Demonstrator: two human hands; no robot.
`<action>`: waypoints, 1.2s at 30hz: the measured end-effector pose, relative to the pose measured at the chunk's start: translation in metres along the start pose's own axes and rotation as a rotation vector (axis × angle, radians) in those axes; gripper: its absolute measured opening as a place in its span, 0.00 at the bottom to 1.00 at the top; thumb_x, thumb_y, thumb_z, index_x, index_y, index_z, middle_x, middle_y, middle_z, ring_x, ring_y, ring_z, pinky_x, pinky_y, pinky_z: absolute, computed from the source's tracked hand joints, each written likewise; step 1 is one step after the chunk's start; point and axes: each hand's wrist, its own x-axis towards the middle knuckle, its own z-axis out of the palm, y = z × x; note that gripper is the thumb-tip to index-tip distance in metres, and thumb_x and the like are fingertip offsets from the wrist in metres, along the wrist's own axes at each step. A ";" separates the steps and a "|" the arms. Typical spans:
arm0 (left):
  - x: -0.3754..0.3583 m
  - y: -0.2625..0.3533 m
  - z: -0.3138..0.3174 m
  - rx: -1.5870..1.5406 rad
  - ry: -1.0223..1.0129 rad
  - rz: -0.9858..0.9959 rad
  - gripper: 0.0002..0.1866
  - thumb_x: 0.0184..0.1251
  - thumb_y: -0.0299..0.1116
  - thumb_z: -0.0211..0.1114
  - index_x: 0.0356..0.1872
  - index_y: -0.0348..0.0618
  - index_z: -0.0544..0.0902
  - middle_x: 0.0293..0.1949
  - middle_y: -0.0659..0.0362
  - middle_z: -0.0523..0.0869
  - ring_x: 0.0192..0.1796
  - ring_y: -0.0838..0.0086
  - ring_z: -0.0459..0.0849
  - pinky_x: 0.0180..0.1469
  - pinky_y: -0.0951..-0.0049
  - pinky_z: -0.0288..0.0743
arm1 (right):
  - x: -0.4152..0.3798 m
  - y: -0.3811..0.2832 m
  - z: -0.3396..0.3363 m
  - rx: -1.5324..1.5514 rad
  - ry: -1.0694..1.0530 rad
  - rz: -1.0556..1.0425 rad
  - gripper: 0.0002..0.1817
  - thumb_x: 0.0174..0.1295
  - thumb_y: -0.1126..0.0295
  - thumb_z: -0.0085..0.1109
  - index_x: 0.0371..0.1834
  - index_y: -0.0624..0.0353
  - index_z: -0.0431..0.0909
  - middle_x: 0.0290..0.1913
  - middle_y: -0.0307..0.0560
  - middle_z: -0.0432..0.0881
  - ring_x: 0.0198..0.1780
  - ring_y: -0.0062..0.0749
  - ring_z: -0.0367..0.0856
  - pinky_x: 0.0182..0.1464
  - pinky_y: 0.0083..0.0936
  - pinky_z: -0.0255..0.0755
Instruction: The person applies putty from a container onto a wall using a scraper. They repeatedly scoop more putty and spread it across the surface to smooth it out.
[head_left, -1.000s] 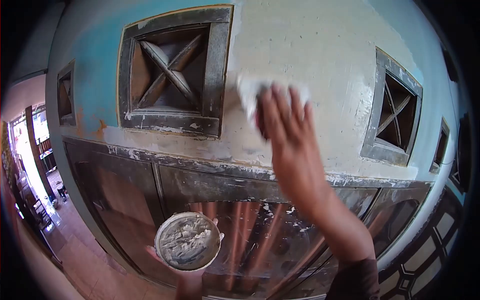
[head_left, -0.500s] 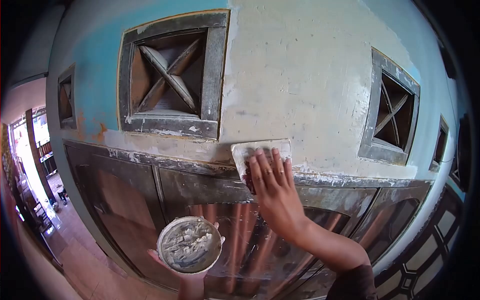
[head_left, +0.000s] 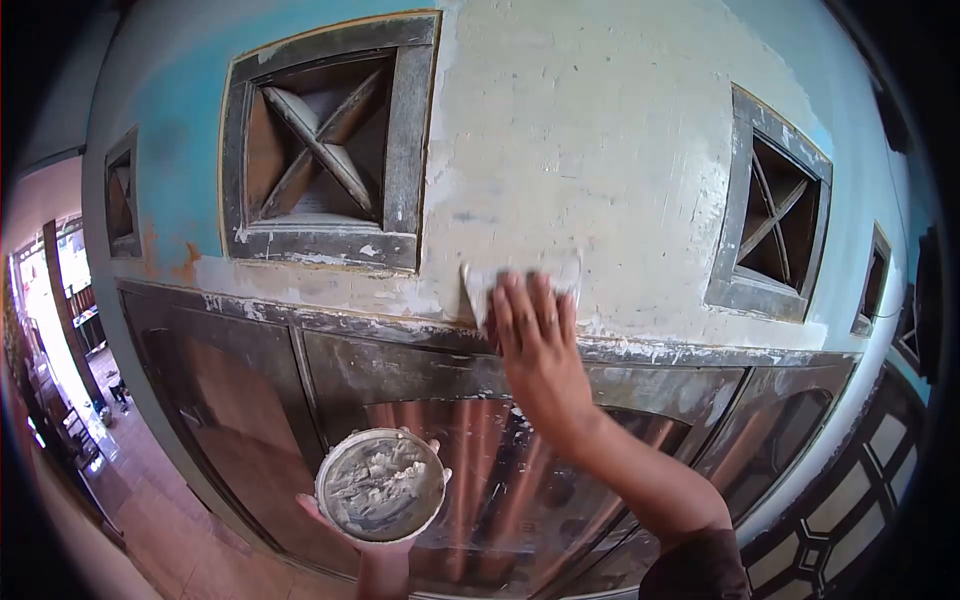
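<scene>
On my remote feed, the right hand (head_left: pixel 540 365) holds a flat spreader (head_left: pixel 483 288) at the pale patched wall (head_left: pixel 600 180), just above the scuffed wooden ledge (head_left: pixel 690 354) and below and to the right of a crossed wooden vent (head_left: pixel 405 150). I see its fingers laid nearly straight over the blade, close together with slight gaps; the thumb is hidden, so I cannot tell how it pinches from beneath. The blade's broad edge runs almost level, facing up the wall. Below and to the left, well apart from the blade, the left hand (head_left: pixel 378 549) cradles a round tub (head_left: pixel 321 490) of grey paste (head_left: pixel 380 488), thumb on one side, fingertips curled over the opposite rim. By my reading, that diagonal gap matters most: spreader high at the wall, tub low, mouth facing me, right hand nearer the wall.
</scene>
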 end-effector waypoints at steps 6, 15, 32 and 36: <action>0.002 0.005 0.007 -0.103 -0.139 -0.036 0.60 0.55 0.87 0.51 0.80 0.51 0.63 0.77 0.40 0.65 0.77 0.28 0.59 0.70 0.20 0.58 | -0.019 0.018 -0.061 0.314 0.012 -0.035 0.32 0.70 0.77 0.48 0.79 0.72 0.58 0.79 0.68 0.61 0.81 0.66 0.57 0.78 0.63 0.54; 0.005 -0.019 0.003 -0.030 -0.003 -0.025 0.61 0.54 0.88 0.49 0.79 0.50 0.64 0.76 0.38 0.66 0.77 0.27 0.58 0.70 0.19 0.58 | 0.058 0.093 -0.020 -0.093 0.211 0.064 0.31 0.69 0.77 0.48 0.77 0.69 0.63 0.79 0.60 0.63 0.81 0.59 0.59 0.79 0.57 0.55; 0.004 -0.033 0.019 -0.117 -0.022 -0.044 0.61 0.56 0.88 0.48 0.79 0.47 0.63 0.76 0.40 0.66 0.76 0.27 0.60 0.69 0.21 0.62 | 0.057 0.126 -0.050 0.052 0.342 0.129 0.29 0.69 0.77 0.49 0.75 0.68 0.65 0.77 0.61 0.67 0.78 0.63 0.63 0.77 0.60 0.56; 0.005 -0.030 0.022 -0.029 -0.139 -0.086 0.61 0.57 0.87 0.48 0.79 0.45 0.63 0.77 0.39 0.64 0.76 0.28 0.60 0.69 0.22 0.64 | 0.011 0.094 -0.018 -0.036 0.128 0.078 0.33 0.69 0.74 0.50 0.78 0.69 0.60 0.80 0.61 0.61 0.80 0.65 0.58 0.77 0.64 0.55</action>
